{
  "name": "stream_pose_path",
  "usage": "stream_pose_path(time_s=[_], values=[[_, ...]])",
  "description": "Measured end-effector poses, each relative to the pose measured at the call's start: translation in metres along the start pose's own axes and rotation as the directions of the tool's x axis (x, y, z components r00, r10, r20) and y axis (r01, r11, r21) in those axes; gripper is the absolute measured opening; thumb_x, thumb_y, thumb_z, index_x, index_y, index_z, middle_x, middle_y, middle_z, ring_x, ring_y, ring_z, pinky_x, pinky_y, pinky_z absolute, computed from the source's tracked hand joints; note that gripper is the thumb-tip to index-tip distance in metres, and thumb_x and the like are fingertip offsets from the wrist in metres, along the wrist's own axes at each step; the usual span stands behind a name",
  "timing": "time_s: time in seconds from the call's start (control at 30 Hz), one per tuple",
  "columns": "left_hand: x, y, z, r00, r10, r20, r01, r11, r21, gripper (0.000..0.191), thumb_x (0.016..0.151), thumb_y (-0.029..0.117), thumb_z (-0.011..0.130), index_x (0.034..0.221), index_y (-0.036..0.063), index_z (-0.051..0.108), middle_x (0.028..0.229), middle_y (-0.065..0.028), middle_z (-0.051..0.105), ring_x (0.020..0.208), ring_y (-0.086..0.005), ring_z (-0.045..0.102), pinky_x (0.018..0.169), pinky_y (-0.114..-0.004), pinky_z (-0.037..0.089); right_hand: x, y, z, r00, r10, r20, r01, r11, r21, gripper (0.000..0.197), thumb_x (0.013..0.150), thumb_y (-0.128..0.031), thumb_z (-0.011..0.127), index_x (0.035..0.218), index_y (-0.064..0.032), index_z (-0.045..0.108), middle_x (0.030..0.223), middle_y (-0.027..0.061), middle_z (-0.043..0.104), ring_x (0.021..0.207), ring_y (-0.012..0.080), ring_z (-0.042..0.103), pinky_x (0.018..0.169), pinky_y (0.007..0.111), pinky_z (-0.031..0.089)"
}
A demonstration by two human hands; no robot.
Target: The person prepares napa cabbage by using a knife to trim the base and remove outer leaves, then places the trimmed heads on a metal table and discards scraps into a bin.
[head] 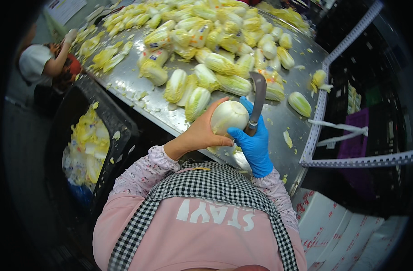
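My bare left hand [200, 133] grips a head of napa cabbage [228, 117] from its left side, with the pale cut base facing up and away from me. On the right, my right hand [255, 145] in a blue glove holds a knife with a curved blade [259, 93] by its wooden handle, while its thumb and fingers also steady the cabbage. The blade points up and away, beside the cabbage. Just beyond my hands, loose napa cabbages [197, 103] lie on the metal table [179, 125], and a large heap of them, some in printed plastic wrap, is farther back.
At the left stands a black bin [120, 117] with leaves and plastic. Another person [40, 62] is beyond it. A white perforated frame [316, 135] edges the table's right side, near dark crates. White boxes [325, 216] stand at lower right. Leaf scraps [288, 139] litter the table.
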State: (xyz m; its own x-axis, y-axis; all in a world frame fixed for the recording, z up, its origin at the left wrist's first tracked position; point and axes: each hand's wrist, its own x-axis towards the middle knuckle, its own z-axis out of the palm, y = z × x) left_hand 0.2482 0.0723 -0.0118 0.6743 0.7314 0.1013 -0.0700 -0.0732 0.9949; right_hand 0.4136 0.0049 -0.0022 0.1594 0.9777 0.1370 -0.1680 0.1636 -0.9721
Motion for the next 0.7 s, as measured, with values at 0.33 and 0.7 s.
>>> stream_pose_path(time_s=[0.33, 0.7], values=[[-0.086, 0.033, -0.044, 0.92, 0.008, -0.392, 0.023, 0.997, 0.074, 0.068, 0.068, 0.018, 0.082, 0.125, 0.001, 0.049, 0.113, -0.007, 0.06, 0.102, -0.0157, 0.058, 0.089, -0.03, 0.046, 0.044, -0.036, 0.034, 0.691, -0.287, 0.663, 0.723, 0.27, -0.636, 0.05, 0.074, -0.012, 0.073, 0.122, -0.0111, 0.057, 0.075, 0.0053, 0.056, 0.063, 0.0206, 0.058, 0.054, 0.032, 0.047], [-0.18, 0.063, -0.075, 0.735, 0.068, -0.675, 0.06, 0.985, 0.164, 0.072, 0.065, 0.016, 0.082, 0.126, 0.0002, 0.048, 0.115, -0.0098, 0.06, 0.107, -0.0174, 0.056, 0.093, -0.033, 0.045, 0.061, -0.028, 0.154, 0.297, -0.265, 0.918, 0.953, 0.028, -0.3, 0.046, 0.079, -0.018, 0.064, 0.123, -0.009, 0.054, 0.065, 0.003, 0.048, 0.054, 0.018, 0.055, 0.045, 0.033, 0.041]])
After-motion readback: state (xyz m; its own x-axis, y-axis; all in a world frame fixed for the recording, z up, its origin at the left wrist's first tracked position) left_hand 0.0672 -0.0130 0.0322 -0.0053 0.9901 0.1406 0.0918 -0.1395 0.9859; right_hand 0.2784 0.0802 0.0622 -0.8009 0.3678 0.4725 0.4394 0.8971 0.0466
